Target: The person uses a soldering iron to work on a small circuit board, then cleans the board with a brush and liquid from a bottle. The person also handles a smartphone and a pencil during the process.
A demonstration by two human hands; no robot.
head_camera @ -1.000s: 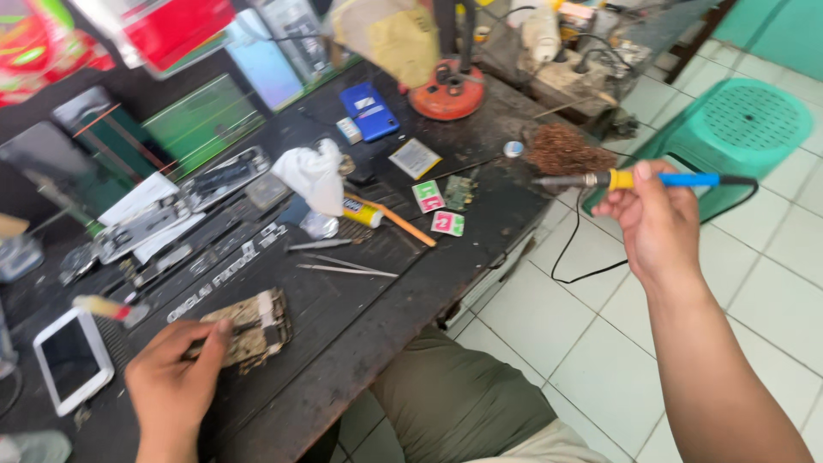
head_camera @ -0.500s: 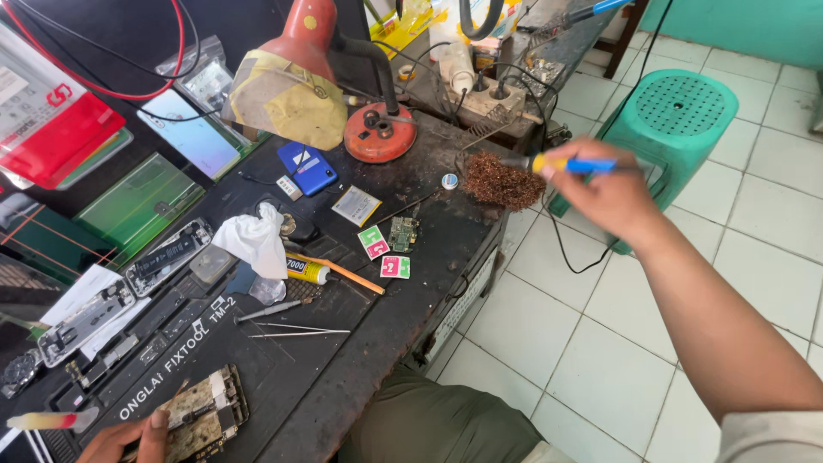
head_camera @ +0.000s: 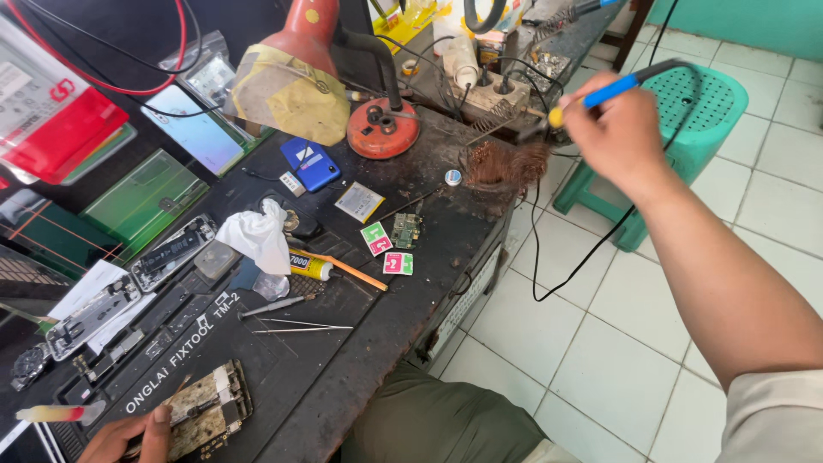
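My right hand [head_camera: 613, 129] grips a soldering iron [head_camera: 600, 93] with a blue and yellow handle, its tip pointing left toward a brown wire-wool tip cleaner [head_camera: 500, 165] at the far end of the black workbench [head_camera: 360, 343]. A black cord hangs from the iron to the floor. At the bottom left my left hand [head_camera: 129, 437] rests its fingers on an opened phone [head_camera: 204, 410] with its insides showing, lying on a black work mat [head_camera: 163, 360].
A red desk lamp [head_camera: 377, 120], a blue phone [head_camera: 310, 163], white tissue [head_camera: 255, 236], a glue tube [head_camera: 310, 267], tweezers [head_camera: 300, 326], a small circuit board [head_camera: 405, 230] and phone frames lie on the bench. A green plastic stool [head_camera: 703, 111] stands on the white tiled floor.
My right hand has carried the soldering iron from the bench's near right side up toward the wire-wool cleaner. My view has swung right; the left hand stays on the opened phone.
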